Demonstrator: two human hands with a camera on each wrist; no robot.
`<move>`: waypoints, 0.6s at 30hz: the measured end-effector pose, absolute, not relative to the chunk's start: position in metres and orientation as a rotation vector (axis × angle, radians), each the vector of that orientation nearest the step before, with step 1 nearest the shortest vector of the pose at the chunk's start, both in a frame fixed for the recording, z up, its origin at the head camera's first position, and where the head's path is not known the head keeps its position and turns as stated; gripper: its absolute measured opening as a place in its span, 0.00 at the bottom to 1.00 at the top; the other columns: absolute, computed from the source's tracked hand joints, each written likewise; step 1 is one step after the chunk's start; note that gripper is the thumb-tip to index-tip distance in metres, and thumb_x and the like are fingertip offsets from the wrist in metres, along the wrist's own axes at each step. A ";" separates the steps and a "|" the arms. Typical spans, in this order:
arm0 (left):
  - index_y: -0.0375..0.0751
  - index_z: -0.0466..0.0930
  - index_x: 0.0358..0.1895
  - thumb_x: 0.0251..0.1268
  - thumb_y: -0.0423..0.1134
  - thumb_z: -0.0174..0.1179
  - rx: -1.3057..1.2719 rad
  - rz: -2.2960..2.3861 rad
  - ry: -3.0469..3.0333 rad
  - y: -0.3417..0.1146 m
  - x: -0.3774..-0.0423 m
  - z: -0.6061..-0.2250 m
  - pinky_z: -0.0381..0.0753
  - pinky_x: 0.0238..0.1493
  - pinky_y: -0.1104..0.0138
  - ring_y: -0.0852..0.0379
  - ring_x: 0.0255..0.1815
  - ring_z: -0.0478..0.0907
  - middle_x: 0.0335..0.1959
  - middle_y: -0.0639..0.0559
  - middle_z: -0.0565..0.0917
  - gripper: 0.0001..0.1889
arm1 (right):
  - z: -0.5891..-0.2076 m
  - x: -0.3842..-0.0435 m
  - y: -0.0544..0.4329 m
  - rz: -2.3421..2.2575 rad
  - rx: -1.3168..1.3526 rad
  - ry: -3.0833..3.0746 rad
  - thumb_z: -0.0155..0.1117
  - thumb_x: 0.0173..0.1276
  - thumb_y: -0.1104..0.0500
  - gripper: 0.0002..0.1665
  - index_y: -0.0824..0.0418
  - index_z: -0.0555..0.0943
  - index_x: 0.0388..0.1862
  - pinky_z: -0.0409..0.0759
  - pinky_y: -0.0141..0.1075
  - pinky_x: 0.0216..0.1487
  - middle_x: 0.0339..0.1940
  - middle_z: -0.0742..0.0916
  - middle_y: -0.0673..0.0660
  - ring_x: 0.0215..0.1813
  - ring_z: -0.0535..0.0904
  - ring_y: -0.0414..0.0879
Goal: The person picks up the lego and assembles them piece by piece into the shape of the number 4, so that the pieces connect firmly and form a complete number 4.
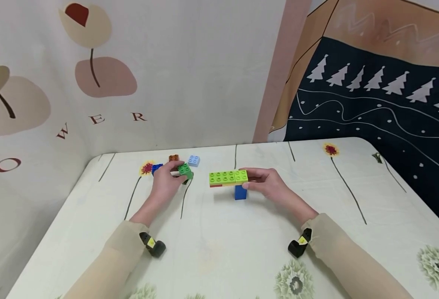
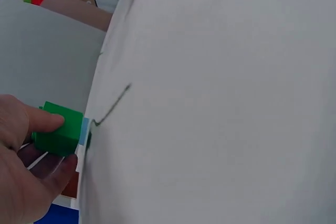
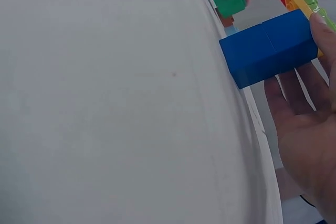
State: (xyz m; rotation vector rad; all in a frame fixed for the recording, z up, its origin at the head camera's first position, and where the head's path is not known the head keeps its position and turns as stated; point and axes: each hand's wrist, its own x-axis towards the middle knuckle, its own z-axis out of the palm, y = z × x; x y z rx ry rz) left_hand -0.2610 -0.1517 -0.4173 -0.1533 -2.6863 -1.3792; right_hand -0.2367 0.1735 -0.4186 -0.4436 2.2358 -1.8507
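My left hand (image 1: 163,182) pinches a green building brick (image 1: 185,169) between thumb and fingers; in the left wrist view the thumb lies across the brick's side (image 2: 60,135). To the right, a joined brick structure (image 1: 227,177) has a lime green top row, with red and yellow bricks under it and a blue column (image 1: 240,192) below its right end. My right hand (image 1: 268,182) grips that right end. In the right wrist view, the thumb is near the top of the blue column (image 3: 270,48), and the fingers reach behind it.
Behind the left hand lie a brown brick (image 1: 173,158), a light blue brick (image 1: 194,160) and a dark blue brick (image 1: 157,167). A flower-printed cloth (image 1: 204,236) covers the table. Patterned fabric (image 1: 189,74) hangs along its far edge.
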 end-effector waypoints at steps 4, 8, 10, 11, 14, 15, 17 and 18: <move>0.32 0.77 0.65 0.66 0.26 0.67 -0.211 -1.432 -2.662 -0.151 -0.258 -0.408 0.84 0.55 0.53 0.41 0.58 0.80 0.58 0.35 0.81 0.24 | -0.419 -0.238 0.174 -1.854 -0.447 2.219 0.71 0.67 0.69 0.30 0.69 0.77 0.68 0.83 0.30 0.49 0.60 0.85 0.66 0.54 0.85 0.48; 0.35 0.78 0.66 0.66 0.27 0.68 -0.248 -1.520 -2.645 -0.147 -0.254 -0.398 0.84 0.55 0.58 0.43 0.59 0.80 0.59 0.38 0.81 0.25 | -0.421 -0.239 0.176 -1.856 -0.461 2.203 0.71 0.68 0.69 0.30 0.70 0.77 0.69 0.83 0.30 0.49 0.60 0.85 0.67 0.52 0.85 0.44; 0.36 0.78 0.66 0.65 0.27 0.68 -0.268 -1.565 -2.631 -0.145 -0.251 -0.392 0.85 0.54 0.61 0.43 0.58 0.82 0.59 0.39 0.81 0.25 | -0.421 -0.239 0.176 -1.858 -0.455 2.197 0.71 0.68 0.68 0.31 0.69 0.77 0.69 0.83 0.29 0.49 0.60 0.85 0.66 0.53 0.85 0.45; 0.36 0.78 0.66 0.65 0.26 0.68 -0.277 -1.573 -2.627 -0.144 -0.249 -0.389 0.85 0.53 0.62 0.44 0.57 0.83 0.59 0.39 0.81 0.25 | -0.421 -0.239 0.176 -1.860 -0.454 2.193 0.71 0.68 0.68 0.31 0.69 0.77 0.69 0.83 0.29 0.49 0.61 0.85 0.66 0.53 0.85 0.46; 0.37 0.78 0.66 0.65 0.25 0.68 -0.305 -1.590 -2.629 -0.142 -0.243 -0.381 0.86 0.51 0.62 0.42 0.54 0.84 0.60 0.39 0.80 0.25 | -0.422 -0.239 0.175 -1.864 -0.448 2.190 0.71 0.68 0.68 0.31 0.68 0.77 0.70 0.83 0.29 0.49 0.62 0.84 0.66 0.55 0.85 0.48; 0.37 0.78 0.67 0.65 0.25 0.68 -0.314 -1.592 -2.629 -0.141 -0.241 -0.378 0.86 0.51 0.62 0.42 0.54 0.85 0.60 0.39 0.80 0.26 | -0.422 -0.239 0.175 -1.866 -0.445 2.189 0.71 0.68 0.68 0.31 0.68 0.77 0.70 0.83 0.29 0.49 0.62 0.84 0.66 0.55 0.85 0.48; 0.37 0.78 0.67 0.65 0.25 0.67 -0.324 -1.603 -2.632 -0.140 -0.238 -0.373 0.86 0.52 0.60 0.42 0.55 0.85 0.61 0.38 0.79 0.26 | -0.422 -0.239 0.175 -1.871 -0.446 2.184 0.71 0.68 0.68 0.31 0.68 0.76 0.70 0.83 0.29 0.49 0.62 0.84 0.66 0.54 0.85 0.46; 0.37 0.77 0.67 0.65 0.25 0.67 -0.328 -1.621 -2.628 -0.140 -0.237 -0.371 0.86 0.52 0.60 0.41 0.55 0.84 0.61 0.38 0.79 0.26 | -0.422 -0.239 0.175 -1.873 -0.445 2.183 0.71 0.68 0.68 0.31 0.68 0.76 0.70 0.83 0.29 0.49 0.62 0.84 0.66 0.54 0.85 0.45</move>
